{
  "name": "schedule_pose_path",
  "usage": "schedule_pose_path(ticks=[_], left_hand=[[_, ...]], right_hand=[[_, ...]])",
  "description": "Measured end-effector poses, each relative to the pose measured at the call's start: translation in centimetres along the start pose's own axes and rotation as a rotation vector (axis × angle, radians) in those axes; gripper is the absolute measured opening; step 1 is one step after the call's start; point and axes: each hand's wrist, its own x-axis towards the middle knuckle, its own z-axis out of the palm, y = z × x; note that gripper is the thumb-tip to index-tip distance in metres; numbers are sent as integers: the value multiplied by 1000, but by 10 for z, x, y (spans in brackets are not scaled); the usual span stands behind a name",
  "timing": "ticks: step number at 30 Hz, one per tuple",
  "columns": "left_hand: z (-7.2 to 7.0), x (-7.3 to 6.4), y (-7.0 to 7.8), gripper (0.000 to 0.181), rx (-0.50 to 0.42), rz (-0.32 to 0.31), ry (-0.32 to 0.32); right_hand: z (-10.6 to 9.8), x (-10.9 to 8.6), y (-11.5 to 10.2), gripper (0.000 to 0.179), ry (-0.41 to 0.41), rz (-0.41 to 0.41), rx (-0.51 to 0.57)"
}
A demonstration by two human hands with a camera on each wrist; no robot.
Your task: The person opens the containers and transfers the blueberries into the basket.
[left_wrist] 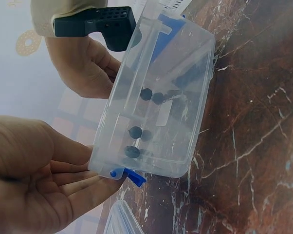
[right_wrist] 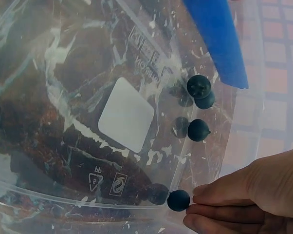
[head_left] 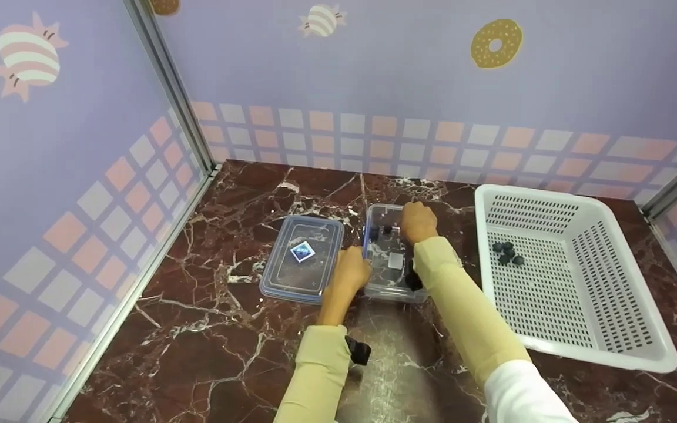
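A clear plastic box [head_left: 381, 276] with blue clips stands mid-table, its top uncovered. Several dark blueberries [right_wrist: 198, 130] lie at its far end. My right hand [head_left: 419, 222] reaches down at the box's far right. In the right wrist view, the thumb and fingertips of that hand [right_wrist: 244, 195] pinch one blueberry [right_wrist: 178, 200] close over the box floor. My left hand [head_left: 350, 270] holds the box's left side. Its thumb [left_wrist: 71, 148] lies at the rim, with the fingers below, beside a blue clip [left_wrist: 135, 178].
A clear lid [head_left: 291, 273] with a blue diamond label lies left of the box. To the right stands a white perforated basket [head_left: 579, 346] with several blueberries [head_left: 508, 252] inside. Patterned walls [head_left: 374, 76] border the marbled table [head_left: 197, 364] behind and at both sides.
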Motion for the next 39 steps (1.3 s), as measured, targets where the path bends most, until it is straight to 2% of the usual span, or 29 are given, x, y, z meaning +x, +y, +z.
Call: schedule_pose_path(ticks=[5, 18, 30, 35, 36, 39], left_hand=[[0, -1, 3, 14, 27, -4, 0], [0, 1, 6, 8, 27, -21, -12], [-2, 0, 6, 9, -15, -37, -13], [-1, 0, 5, 8, -3, -43, -14], [-1, 0, 4, 9, 3, -46, -17], [-2, 0, 3, 9, 23, -53, -25]], right_hand=[[0, 0, 2, 28, 22, 1, -10], [-2, 3, 6, 33, -26, -27, -44], [-3, 2, 6, 36, -51, -121, -123], [6, 12, 9, 35, -74, -108, -134], [15, 21, 14, 33, -43, -121, -133], [19, 25, 15, 31, -52, -127, -123]])
